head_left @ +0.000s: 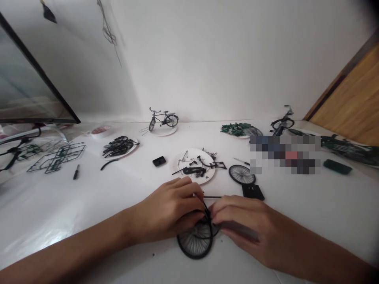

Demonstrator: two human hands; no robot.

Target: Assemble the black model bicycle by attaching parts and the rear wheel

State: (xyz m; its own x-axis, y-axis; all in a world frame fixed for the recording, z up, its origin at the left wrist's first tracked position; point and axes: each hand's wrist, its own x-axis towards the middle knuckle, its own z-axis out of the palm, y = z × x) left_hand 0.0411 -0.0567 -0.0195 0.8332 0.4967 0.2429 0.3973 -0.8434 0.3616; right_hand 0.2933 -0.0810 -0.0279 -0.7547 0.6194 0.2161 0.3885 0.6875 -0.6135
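Note:
Near the front of the white table, both hands are on a small black model bicycle frame with a spoked wheel on it. My left hand has its fingers closed on the frame from the left, above the wheel. From the right, my right hand pinches the same assembly at the middle; the fingertips cover the exact spot. Just beyond the hands lies a paper plate with loose black bicycle parts. A second spoked wheel and a black square piece rest beyond my right hand.
A finished model bicycle stands at the back, another at back right. Plates hold black parts and green parts. Green sprue frames, a small screwdriver and a monitor are at left.

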